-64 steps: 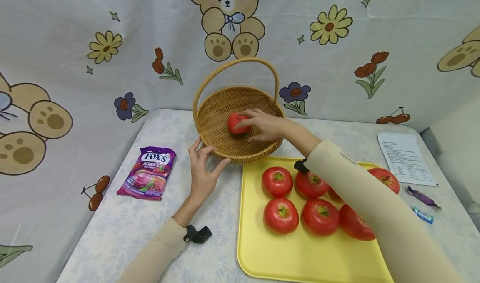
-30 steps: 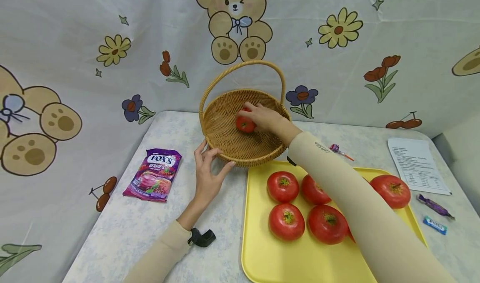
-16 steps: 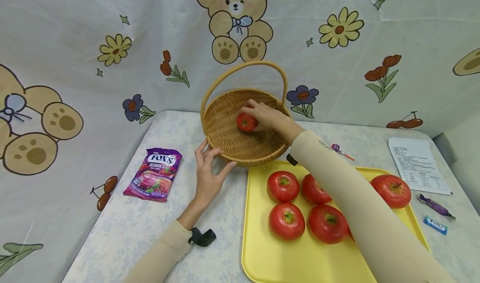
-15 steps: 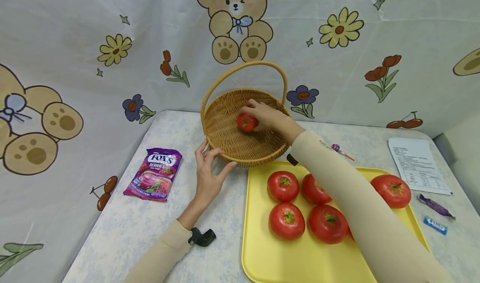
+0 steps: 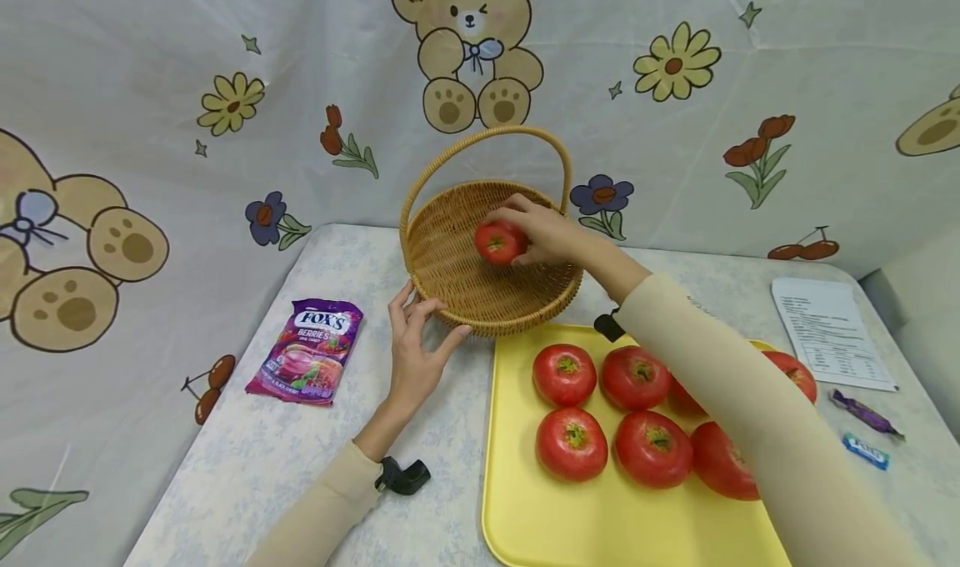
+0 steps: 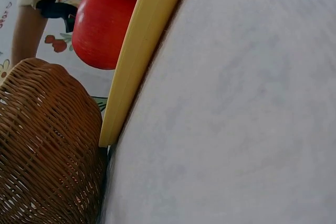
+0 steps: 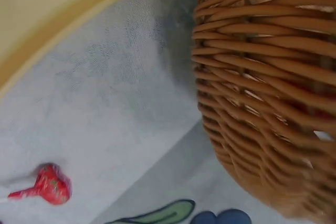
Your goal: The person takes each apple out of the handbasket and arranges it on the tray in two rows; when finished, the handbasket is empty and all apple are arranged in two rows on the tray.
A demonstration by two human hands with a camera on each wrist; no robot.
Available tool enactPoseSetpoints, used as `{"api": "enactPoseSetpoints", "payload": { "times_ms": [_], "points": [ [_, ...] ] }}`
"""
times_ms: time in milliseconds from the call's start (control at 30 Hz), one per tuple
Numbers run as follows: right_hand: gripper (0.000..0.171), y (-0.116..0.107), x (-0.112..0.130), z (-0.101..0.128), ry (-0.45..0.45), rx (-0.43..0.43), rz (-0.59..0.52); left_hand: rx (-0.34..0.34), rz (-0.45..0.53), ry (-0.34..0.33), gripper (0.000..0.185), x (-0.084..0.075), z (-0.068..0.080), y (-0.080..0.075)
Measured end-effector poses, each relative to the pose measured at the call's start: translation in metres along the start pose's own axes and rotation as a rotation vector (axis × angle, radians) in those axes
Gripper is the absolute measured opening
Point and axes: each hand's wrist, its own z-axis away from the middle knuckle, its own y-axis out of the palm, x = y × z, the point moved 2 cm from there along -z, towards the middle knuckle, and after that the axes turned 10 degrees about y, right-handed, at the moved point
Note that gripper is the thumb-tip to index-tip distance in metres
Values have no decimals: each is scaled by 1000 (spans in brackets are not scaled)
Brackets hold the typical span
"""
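In the head view, a tilted wicker basket (image 5: 442, 258) with a tall handle opens toward me at the back of the table. My right hand (image 5: 551, 229) reaches over its right side and grips a red apple (image 5: 498, 243) inside. Fingers lie over the apple's top and the thumb sits low on its right. My left hand (image 5: 416, 367) holds the basket's lower left side, thumb and fingers spread along the rim. Both wrist views show the basket's woven outside (image 6: 47, 145) (image 7: 262, 87); neither hand appears in them.
A yellow tray (image 5: 615, 525) with several red apples (image 5: 572, 444) lies in front of the basket, partly under my right sleeve. A purple candy bag (image 5: 306, 350) is at left. At right are a printed paper (image 5: 832, 331) and wrapped candies (image 5: 866, 414). A lollipop (image 7: 52, 184) shows in the right wrist view.
My right hand has closed around the apple in the basket and moved it slightly right and nearer the camera. My left hand keeps its hold on the basket's side.
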Motion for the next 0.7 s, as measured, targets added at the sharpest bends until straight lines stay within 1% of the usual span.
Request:
{"api": "enactPoseSetpoints", "payload": {
  "times_ms": [100,233,400,500,600,700],
  "points": [
    [75,-14,6,20,-39,-44,-51,-3,19,-2,42,-2,0,0],
    [75,-36,11,53,-68,-108,-129,-7,30,2,42,-3,-1,1],
    [75,-59,8,100,-88,-164,-211,-5,14,10,39,-2,0,0],
    [77,-67,2,132,-66,-169,-234,-5,2,21,39,-2,1,0],
    [81,-74,-4,167,-14,-174,-235,-3,-4,35,40,-2,1,0],
    [84,-79,-11,204,50,-198,-209,-3,-4,42,41,-3,1,1]
  ]
}}
